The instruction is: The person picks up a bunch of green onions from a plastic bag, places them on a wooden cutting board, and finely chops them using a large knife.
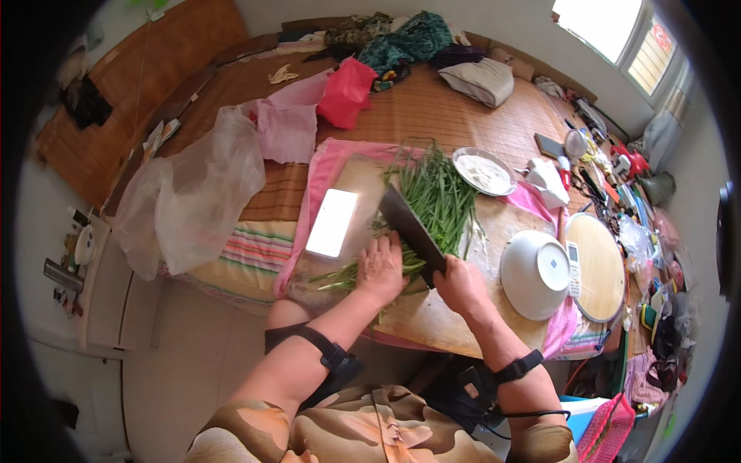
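In my right hand is a cleaver, its dark broad blade slanting up and to the left across a wooden board. My left hand presses down on a small bunch of green stalks just left of the blade, with the fingers curled over them. Beyond the blade spreads a large heap of long green leaves, like chives. A few cut bits lie beside the blade's upper end. What the left fingers cover is partly hidden.
A white tablet-like slab lies left of the greens. To the right are a plate of white powder, an upturned white bowl, a remote control and a round wooden board. A clear plastic bag spreads at the left.
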Action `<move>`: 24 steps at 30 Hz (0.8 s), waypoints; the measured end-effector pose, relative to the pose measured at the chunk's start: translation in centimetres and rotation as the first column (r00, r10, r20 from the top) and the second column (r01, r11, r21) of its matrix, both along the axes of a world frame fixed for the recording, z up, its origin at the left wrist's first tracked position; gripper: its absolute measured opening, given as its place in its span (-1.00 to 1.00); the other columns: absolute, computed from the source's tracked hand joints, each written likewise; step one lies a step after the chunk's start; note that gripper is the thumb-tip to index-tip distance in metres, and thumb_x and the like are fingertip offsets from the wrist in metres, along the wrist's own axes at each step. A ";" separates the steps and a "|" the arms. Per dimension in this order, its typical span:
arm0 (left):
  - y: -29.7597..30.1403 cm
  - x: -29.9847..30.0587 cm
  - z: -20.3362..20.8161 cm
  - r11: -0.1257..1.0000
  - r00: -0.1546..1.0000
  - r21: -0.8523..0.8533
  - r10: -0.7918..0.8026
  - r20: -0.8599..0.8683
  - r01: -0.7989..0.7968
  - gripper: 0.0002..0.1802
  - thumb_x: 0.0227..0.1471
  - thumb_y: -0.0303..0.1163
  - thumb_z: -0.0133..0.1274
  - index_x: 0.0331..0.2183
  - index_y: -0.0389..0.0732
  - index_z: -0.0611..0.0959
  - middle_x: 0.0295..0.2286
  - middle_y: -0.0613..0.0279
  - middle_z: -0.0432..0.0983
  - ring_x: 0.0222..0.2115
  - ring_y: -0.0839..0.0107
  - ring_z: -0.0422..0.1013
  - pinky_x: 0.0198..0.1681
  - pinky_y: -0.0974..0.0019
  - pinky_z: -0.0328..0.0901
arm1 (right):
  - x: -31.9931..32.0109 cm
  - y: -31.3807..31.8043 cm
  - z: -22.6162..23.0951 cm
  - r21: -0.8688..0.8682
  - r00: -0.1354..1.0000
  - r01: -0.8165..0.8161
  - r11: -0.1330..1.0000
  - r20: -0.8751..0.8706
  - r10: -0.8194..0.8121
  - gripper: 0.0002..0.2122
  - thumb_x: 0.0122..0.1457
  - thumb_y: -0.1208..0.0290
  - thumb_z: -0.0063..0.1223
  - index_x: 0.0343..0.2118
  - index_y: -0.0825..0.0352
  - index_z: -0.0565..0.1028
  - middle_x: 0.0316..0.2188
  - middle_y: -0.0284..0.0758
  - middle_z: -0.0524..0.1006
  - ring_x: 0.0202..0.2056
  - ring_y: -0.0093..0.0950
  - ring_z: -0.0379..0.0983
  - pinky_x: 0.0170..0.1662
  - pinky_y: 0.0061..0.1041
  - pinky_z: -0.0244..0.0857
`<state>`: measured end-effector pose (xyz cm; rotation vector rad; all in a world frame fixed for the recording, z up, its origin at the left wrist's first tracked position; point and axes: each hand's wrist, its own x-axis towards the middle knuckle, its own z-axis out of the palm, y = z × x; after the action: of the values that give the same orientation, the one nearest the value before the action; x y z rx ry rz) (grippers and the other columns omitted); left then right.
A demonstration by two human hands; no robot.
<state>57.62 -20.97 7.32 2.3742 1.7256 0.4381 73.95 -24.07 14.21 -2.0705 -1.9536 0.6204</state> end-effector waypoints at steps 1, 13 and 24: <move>-0.2 -0.3 -0.2 1.000 1.000 0.005 0.002 0.003 -0.002 0.07 -0.34 -0.10 0.33 0.14 -0.34 0.18 -0.09 0.00 0.24 -0.03 0.06 0.20 0.04 -0.06 0.12 | -0.6 -0.2 0.1 0.044 0.998 -0.035 0.998 0.055 0.033 -0.82 0.05 0.33 -0.01 -0.41 0.35 0.46 -0.46 -0.03 0.54 -0.34 -0.05 0.49 -0.23 -0.12 0.35; -2.1 -1.4 2.5 0.986 0.993 -0.120 0.106 -0.049 -0.112 0.40 -0.51 0.24 0.31 0.21 -0.36 0.04 0.04 -0.01 0.20 0.06 0.08 0.13 0.09 -0.11 0.01 | -0.3 -3.7 2.9 0.238 0.990 -0.088 0.967 0.131 0.058 -0.87 0.01 0.38 0.02 -0.44 0.35 0.43 -0.59 -0.03 0.50 -0.51 -0.05 0.47 -0.40 -0.09 0.34; -2.5 -1.3 2.3 0.986 0.992 -0.147 0.092 0.081 -0.079 0.34 -0.44 0.10 0.35 0.20 -0.40 0.02 -0.01 0.03 0.19 0.06 0.15 0.11 0.14 -0.16 -0.05 | 0.9 -4.1 2.0 0.142 0.987 -0.120 0.983 0.122 0.103 -0.85 0.00 0.39 0.01 -0.45 0.37 0.42 -0.57 -0.01 0.48 -0.45 -0.02 0.45 -0.35 -0.09 0.31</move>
<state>56.28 -23.49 9.59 2.1562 1.7619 0.4092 74.87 -28.16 16.20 -1.9562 -2.1206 0.3709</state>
